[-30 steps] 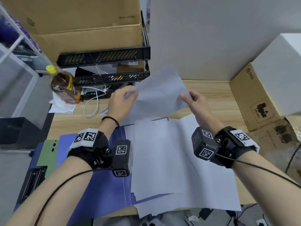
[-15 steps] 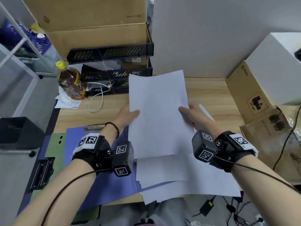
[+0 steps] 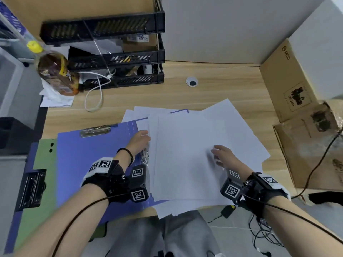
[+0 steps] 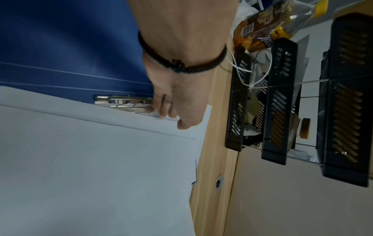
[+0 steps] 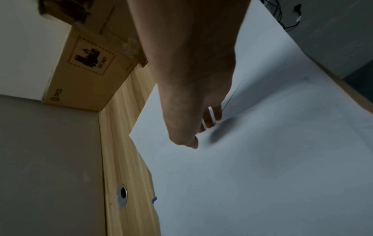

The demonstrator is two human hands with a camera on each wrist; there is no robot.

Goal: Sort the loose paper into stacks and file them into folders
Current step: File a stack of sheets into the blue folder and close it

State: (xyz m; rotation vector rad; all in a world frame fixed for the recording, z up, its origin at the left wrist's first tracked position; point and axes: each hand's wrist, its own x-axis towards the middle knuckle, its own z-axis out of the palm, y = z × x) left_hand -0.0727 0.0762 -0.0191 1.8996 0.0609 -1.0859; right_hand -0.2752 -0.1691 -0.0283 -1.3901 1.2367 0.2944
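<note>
Both on paper stack (image 3: 185,160): left hand (image 3: 139,141) pinches its edge, right hand (image 3: 221,155) fingers rest spread.

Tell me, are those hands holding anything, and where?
The left hand seems to pinch the paper stack at its left edge. The right hand touches a sheet's right edge; whether it grips cannot be told.
</note>
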